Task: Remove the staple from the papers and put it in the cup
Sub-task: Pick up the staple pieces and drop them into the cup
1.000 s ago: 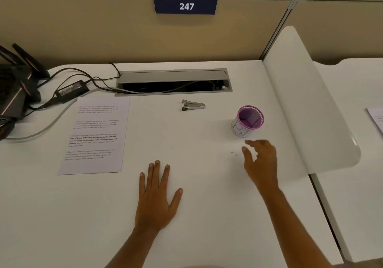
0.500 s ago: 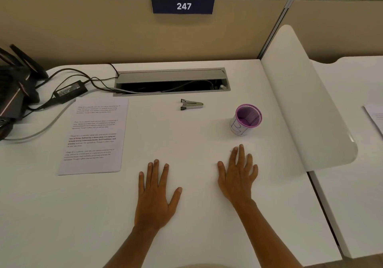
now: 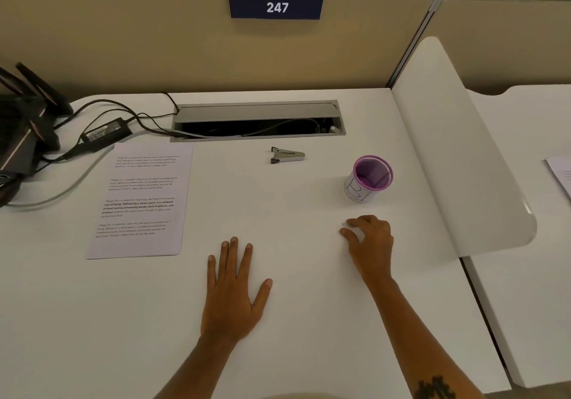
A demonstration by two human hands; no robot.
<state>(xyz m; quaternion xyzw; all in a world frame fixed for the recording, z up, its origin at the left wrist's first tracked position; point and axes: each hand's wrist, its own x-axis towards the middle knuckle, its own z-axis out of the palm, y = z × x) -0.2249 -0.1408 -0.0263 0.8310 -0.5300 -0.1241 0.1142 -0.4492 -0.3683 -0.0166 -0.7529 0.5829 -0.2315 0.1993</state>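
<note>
- Risk lay first with the staple (image 3: 343, 223), which seemed to be the tiny dark speck on the counter (image 3: 293, 321) just off the right hand's fingertips (image 3: 349, 222); it was too small to be sure of.
- So slight a thing, pinched badly, could have skidded away or flicked off toward the counter's right edge and been lost.
- The right hand (image 3: 369, 244) was curled, thumb and forefinger drawn close over that speck but, as far as could be told, gripping nothing yet.
- The left hand (image 3: 231, 293) lay flat and spread on the counter, palm down, holding nothing.
- The cup (image 3: 369, 179), purple-rimmed and upright, stood near the right hand, beyond it; a hurried lift could have knocked it over, or the staple could have hit the rim and bounced out.
- The papers (image 3: 142, 199) lay well apart to the left, touched by neither hand; they were unlikely to be disturbed.
- The staple remover (image 3: 287, 155) rested beyond both hands, near the cable slot (image 3: 258, 120), out of the way.
- Counted: two hands, one cup, one staple remover, one likely staple, one sheaf of papers (how many sheets could not be told).
- Also one power brick (image 3: 105, 131) with its cables at the far left, and one number plate (image 3: 276, 6) reading 247.
</note>
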